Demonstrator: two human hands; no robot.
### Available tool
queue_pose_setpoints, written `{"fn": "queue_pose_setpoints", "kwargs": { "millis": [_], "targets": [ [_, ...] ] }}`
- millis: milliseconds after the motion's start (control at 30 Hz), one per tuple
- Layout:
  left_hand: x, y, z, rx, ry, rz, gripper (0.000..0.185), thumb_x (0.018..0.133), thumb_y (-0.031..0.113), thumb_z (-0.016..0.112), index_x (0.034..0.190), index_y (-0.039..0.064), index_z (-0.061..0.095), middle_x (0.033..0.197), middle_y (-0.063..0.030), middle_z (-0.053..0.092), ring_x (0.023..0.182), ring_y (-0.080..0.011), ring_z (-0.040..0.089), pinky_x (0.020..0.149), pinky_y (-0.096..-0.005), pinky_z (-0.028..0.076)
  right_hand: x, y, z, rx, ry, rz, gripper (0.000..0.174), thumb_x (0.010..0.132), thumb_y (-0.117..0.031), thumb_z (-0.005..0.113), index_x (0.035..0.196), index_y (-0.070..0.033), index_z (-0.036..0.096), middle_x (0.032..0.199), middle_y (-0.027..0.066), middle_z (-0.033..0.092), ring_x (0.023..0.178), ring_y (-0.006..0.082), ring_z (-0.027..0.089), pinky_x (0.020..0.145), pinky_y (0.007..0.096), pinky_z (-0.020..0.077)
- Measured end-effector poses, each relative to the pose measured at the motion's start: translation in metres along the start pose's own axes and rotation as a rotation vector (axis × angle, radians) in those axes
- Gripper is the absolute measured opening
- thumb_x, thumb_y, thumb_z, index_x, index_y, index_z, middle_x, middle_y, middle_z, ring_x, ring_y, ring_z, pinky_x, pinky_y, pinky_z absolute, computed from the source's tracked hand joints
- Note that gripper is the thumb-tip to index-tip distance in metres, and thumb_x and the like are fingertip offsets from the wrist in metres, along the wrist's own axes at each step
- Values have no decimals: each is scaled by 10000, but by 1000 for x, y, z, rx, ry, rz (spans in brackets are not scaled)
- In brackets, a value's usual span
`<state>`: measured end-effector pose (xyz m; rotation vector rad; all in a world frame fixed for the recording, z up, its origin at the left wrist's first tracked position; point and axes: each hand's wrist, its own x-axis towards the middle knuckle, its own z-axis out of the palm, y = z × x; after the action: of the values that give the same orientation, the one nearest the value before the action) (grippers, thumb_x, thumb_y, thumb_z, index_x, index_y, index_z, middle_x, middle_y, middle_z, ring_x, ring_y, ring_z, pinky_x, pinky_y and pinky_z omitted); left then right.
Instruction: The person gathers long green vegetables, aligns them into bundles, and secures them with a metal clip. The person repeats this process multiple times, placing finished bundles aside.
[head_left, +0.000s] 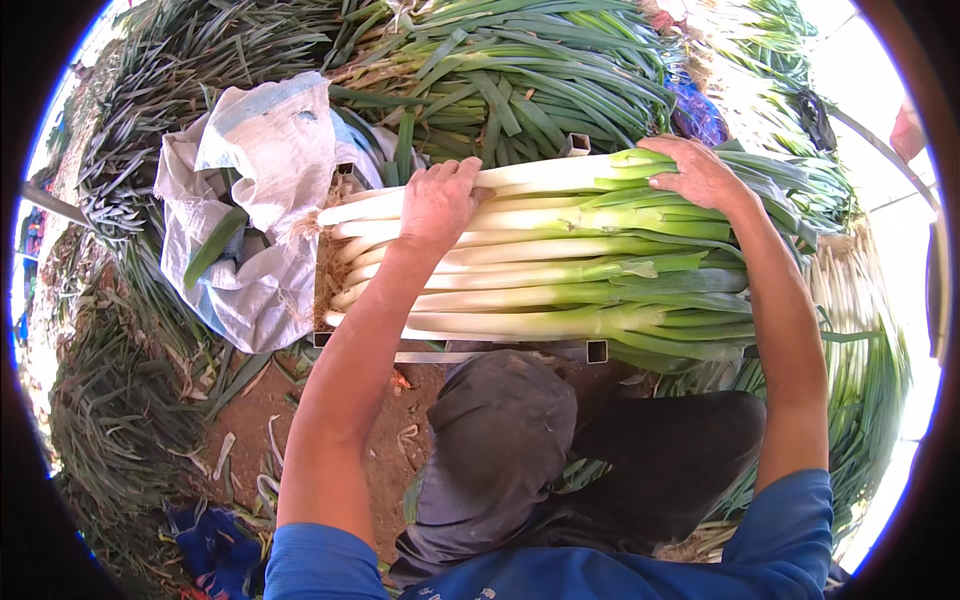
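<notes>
A row of leeks (525, 259) lies side by side across a metal rack in front of me, white shafts and roots to the left, green leaves to the right. My left hand (441, 201) is closed over the white shaft of the farthest leek (536, 174), its fingertips curled over the far side. Farther right, my right hand (696, 171) grips the same leek where it turns green, with thumb and fingers apart around it. Under the row, square metal tube ends (596, 351) of the rack stick out. Most of the rack is hidden by the leeks.
Left of the roots is a crumpled white woven sack (262, 165). Heaps of leeks with green leaves (510, 82) rise behind the rack, and more leeks (862, 300) are stacked at the right. My knee (502, 427) is close to the near edge. Leaf scraps litter the soil (390, 450).
</notes>
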<state>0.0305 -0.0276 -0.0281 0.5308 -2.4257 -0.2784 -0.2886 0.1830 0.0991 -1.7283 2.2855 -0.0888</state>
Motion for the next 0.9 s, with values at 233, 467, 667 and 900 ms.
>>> {"fn": "queue_pose_setpoints", "kwargs": {
  "millis": [233, 467, 667, 900],
  "targets": [
    [13, 5, -16, -241, 25, 101, 267, 880, 273, 773, 958, 34, 681, 916, -128, 692, 878, -355, 679, 747, -473, 545, -23, -27, -28, -115, 57, -27, 533, 845, -203, 729, 1349, -79, 606, 1284, 206, 665, 1138, 395, 638, 1020, 476, 490],
    [36, -5, -18, -434, -450, -29, 335, 979, 333, 672, 956, -2, 689, 925, -196, 698, 811, -391, 669, 750, -443, 545, -25, -17, -19, -333, 79, -168, 485, 884, -244, 660, 1332, -65, 612, 1230, 218, 679, 1066, 429, 656, 943, 496, 507],
    [62, -22, -32, -655, -682, -267, 366, 977, 346, 663, 1004, -13, 731, 928, -193, 710, 772, -335, 665, 748, -413, 527, 1, -23, -15, -256, -18, -67, 542, 935, -443, 704, 1359, -116, 617, 1256, 176, 688, 1148, 388, 645, 995, 498, 487],
    [25, -20, -3, -350, -325, -130, 273, 990, 290, 659, 1030, 21, 655, 1069, -190, 652, 972, -435, 649, 817, -503, 515, 26, -22, -15, -303, -183, -56, 522, 996, -541, 586, 1339, -158, 677, 1109, 173, 717, 1030, 394, 608, 999, 485, 447]
  ]
}}
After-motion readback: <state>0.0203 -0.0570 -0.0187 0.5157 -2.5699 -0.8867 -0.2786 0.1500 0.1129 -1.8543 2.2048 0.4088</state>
